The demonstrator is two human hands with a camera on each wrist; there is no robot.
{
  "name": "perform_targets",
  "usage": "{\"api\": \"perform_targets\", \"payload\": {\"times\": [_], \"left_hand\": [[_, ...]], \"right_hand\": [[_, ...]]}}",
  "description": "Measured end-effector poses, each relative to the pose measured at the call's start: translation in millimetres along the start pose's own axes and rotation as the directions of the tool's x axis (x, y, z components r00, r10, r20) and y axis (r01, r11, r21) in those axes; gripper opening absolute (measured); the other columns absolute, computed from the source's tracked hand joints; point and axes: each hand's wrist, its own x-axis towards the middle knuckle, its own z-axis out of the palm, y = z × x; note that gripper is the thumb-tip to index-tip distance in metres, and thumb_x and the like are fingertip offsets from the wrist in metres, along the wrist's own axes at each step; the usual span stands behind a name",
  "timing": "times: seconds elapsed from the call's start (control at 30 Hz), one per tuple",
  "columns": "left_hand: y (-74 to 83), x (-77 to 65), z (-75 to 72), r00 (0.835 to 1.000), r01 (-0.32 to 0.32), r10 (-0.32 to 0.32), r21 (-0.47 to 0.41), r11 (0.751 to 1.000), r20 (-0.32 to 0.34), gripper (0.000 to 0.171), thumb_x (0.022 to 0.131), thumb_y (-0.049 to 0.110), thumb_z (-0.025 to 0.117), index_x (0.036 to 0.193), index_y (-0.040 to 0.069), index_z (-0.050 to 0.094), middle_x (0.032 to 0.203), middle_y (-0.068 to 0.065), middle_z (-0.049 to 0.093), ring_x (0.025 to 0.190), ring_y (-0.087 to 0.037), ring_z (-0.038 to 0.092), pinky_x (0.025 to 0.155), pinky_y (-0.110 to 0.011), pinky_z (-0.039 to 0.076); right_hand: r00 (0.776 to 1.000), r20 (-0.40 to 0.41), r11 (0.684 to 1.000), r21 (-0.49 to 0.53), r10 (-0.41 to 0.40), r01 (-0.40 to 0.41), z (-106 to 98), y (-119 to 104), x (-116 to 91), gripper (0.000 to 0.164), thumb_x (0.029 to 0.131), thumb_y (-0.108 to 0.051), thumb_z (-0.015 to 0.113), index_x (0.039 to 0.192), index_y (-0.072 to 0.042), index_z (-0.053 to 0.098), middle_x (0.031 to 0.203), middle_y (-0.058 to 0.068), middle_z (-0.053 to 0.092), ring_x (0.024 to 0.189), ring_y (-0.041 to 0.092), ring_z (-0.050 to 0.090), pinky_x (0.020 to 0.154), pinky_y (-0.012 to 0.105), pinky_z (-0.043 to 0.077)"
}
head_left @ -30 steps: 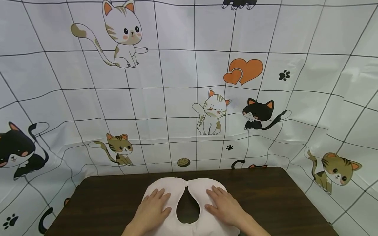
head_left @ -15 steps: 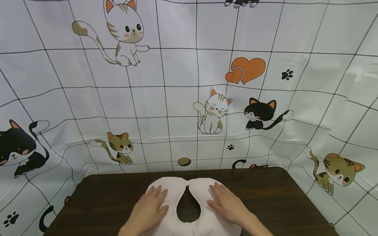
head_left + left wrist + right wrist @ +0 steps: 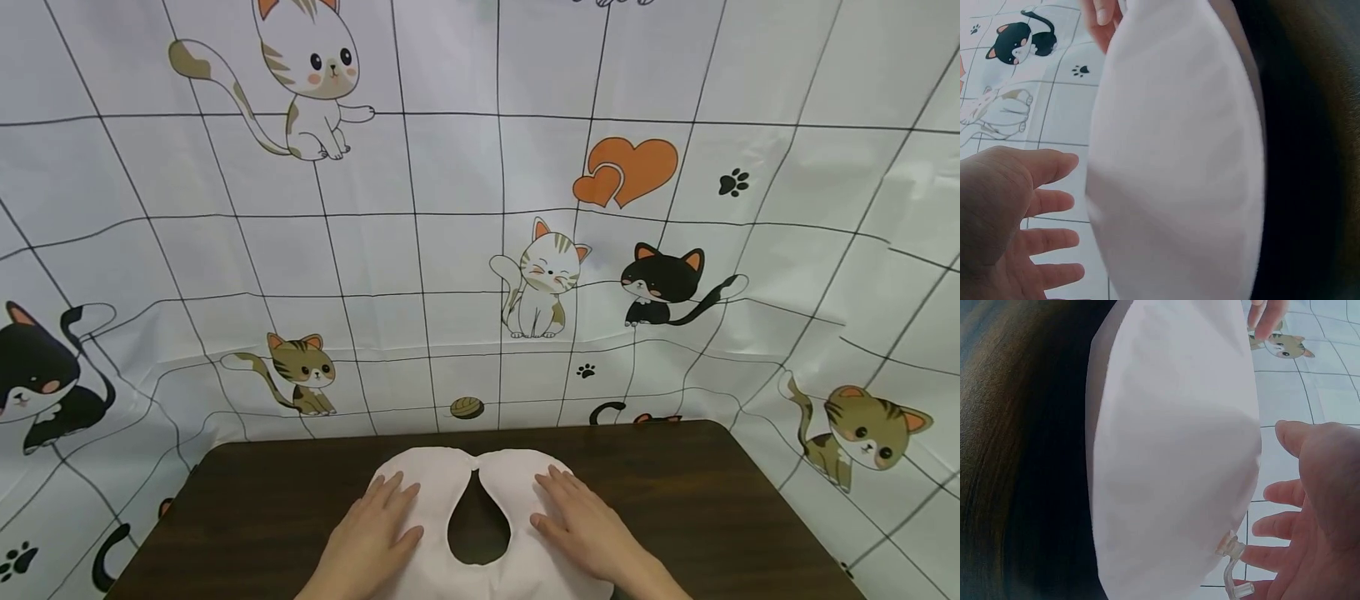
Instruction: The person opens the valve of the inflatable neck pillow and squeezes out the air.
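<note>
A pale pinkish-white inflatable neck pillow [image 3: 491, 583] lies on the dark wooden table, puffed up, with a teardrop-shaped hole in its middle. My left hand [image 3: 369, 533] is over its left side, fingers straight and spread. Over the right side is my right hand [image 3: 592, 529], its fingers likewise extended. Both wrist views show a narrow gap between the thumb tip and the pillow. A clear plastic valve [image 3: 1232, 550] with its stopper hanging off sticks out of the pillow, close to the right fingertips. Neither hand grips anything.
The brown table [image 3: 285, 483] extends to both sides of the pillow. Behind and around it hangs a white grid-patterned sheet [image 3: 450, 258] printed with cartoon cats, hearts and paw marks.
Both hands have shifted slightly outward, away from the central hole, with fingers still straight. The pillow stays in about the same place, and the head view has tilted a little downward.
</note>
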Motion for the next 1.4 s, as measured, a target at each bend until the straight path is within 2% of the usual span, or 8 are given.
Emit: {"api": "perform_targets", "payload": {"times": [0.23,0.57,0.9,1.17,1.3,1.4], "left_hand": [[-2.2,-1.9,9.5,1.000,-0.011,0.011,-0.025,1.000,0.025,0.049,0.087,0.036,0.065,0.127,0.008,0.059,0.139,-0.017,0.046,0.131,-0.041,0.036,0.102,-0.060,0.030],[-3.4,-5.2,17.6,1.000,-0.010,0.011,-0.039,0.999,0.026,0.048,0.087,0.037,0.064,0.127,0.009,0.059,0.140,-0.016,0.046,0.131,-0.042,0.036,0.099,-0.063,0.030],[-9.2,-5.7,28.1,0.999,-0.018,0.017,-0.012,1.000,-0.030,0.059,0.087,0.037,0.064,0.134,0.004,0.051,0.140,-0.015,0.046,0.131,-0.040,0.037,0.100,-0.061,0.031],[-14.0,-5.4,28.1,1.000,-0.024,0.024,-0.028,0.999,0.002,0.053,0.086,0.038,0.064,0.127,0.005,0.058,0.139,-0.017,0.047,0.130,-0.042,0.037,0.098,-0.063,0.031],[-15.2,-6.4,28.1,1.000,-0.028,0.028,-0.018,0.999,0.000,0.051,0.087,0.037,0.064,0.127,0.006,0.058,0.138,-0.016,0.048,0.130,-0.041,0.037,0.100,-0.060,0.032],[-14.9,-7.5,26.4,0.999,-0.037,0.037,-0.011,0.999,-0.006,0.049,0.088,0.037,0.063,0.126,0.007,0.059,0.138,-0.016,0.048,0.131,-0.039,0.037,0.103,-0.057,0.031]], "right_hand": [[1.000,-0.001,0.999,-0.044,-0.015,0.015,7.4,-0.5,-2.5,0.058,0.094,-0.047,0.051,0.137,-0.007,0.049,0.144,0.014,0.042,0.133,0.035,0.036,0.104,0.050,0.031],[1.000,-0.009,1.000,0.002,-0.015,0.015,2.7,-1.3,-5.6,0.060,0.095,-0.045,0.051,0.138,-0.004,0.046,0.145,0.017,0.039,0.134,0.037,0.034,0.105,0.052,0.030],[0.998,0.069,1.000,0.019,-0.013,0.011,13.8,7.4,-6.3,0.060,0.094,-0.051,0.048,0.139,-0.010,0.046,0.146,0.013,0.039,0.135,0.034,0.033,0.105,0.055,0.028],[0.996,0.088,0.999,0.027,-0.020,0.017,16.5,8.2,-6.2,0.062,0.095,-0.053,0.045,0.140,-0.010,0.045,0.146,0.013,0.038,0.135,0.035,0.032,0.104,0.058,0.027],[0.997,0.065,0.999,0.007,-0.033,0.033,15.7,6.7,-8.3,0.060,0.096,-0.052,0.043,0.139,-0.011,0.046,0.146,0.012,0.039,0.136,0.033,0.031,0.106,0.059,0.023],[0.998,-0.006,0.998,-0.028,-0.064,0.064,11.9,4.4,-10.1,0.056,0.096,-0.049,0.045,0.137,-0.010,0.050,0.143,0.012,0.043,0.135,0.032,0.034,0.106,0.057,0.023]]}}
